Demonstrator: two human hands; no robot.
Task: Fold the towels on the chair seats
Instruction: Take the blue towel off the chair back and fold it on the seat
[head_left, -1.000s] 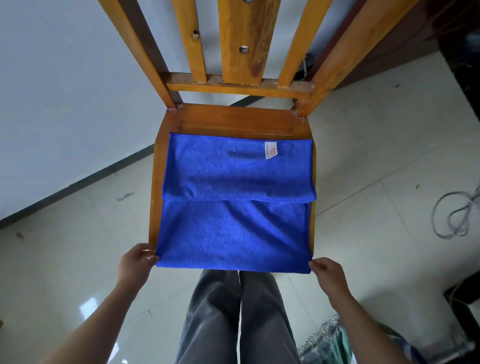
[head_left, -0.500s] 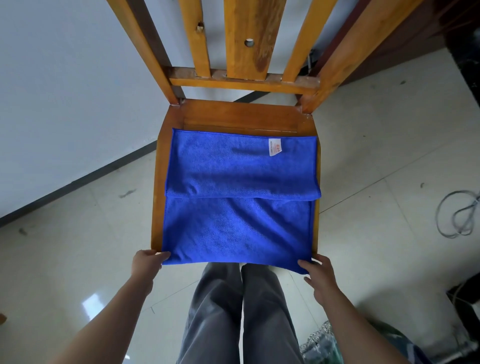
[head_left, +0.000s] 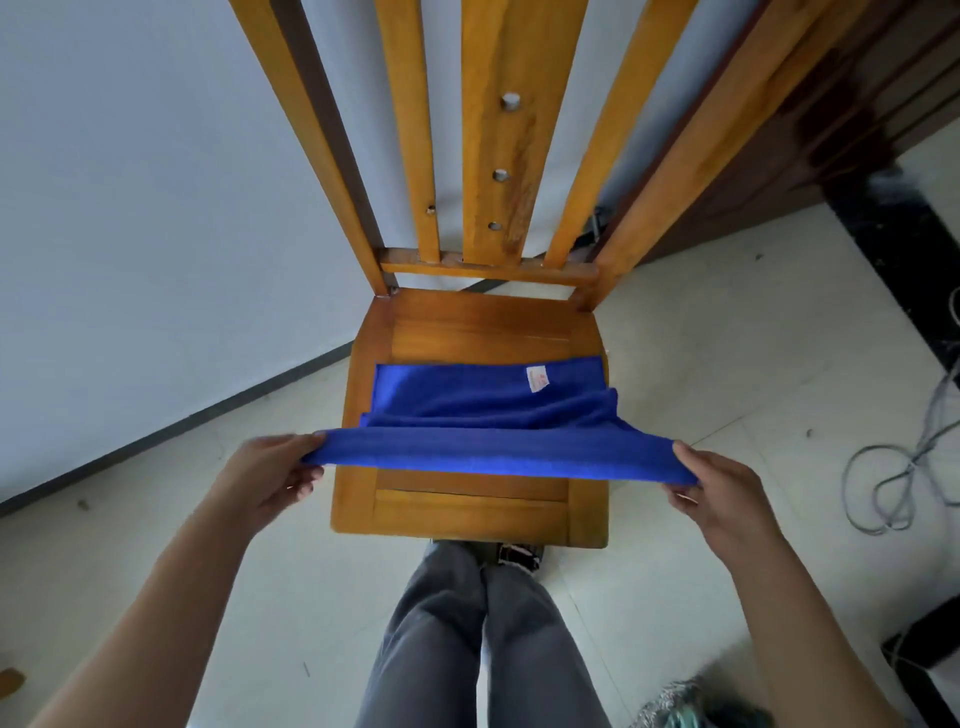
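Towel: blue, lying across the wooden chair seat, its long axis running side to side, parallel to the chair back. The far portion rests flat on the middle of the seat, white label facing up near the right side. The near edge is raised off the wood and stretched taut between both hands.

Left hand: fingers pinched shut on the near left corner. Right hand: likewise closed on the near right corner. Both grips sit level, about equally far from the resting portion, so neither hand leads.

The relation that governs the next move: the flat portion lies straight ahead of the held edge, away from the person and toward the chair back. In my judgement the fold calls for carrying the edge forward, square to the long axis, until it meets the far edge below the label. An uneven carry would skew the corners.

The bare front of the seat shows beneath the lifted edge.
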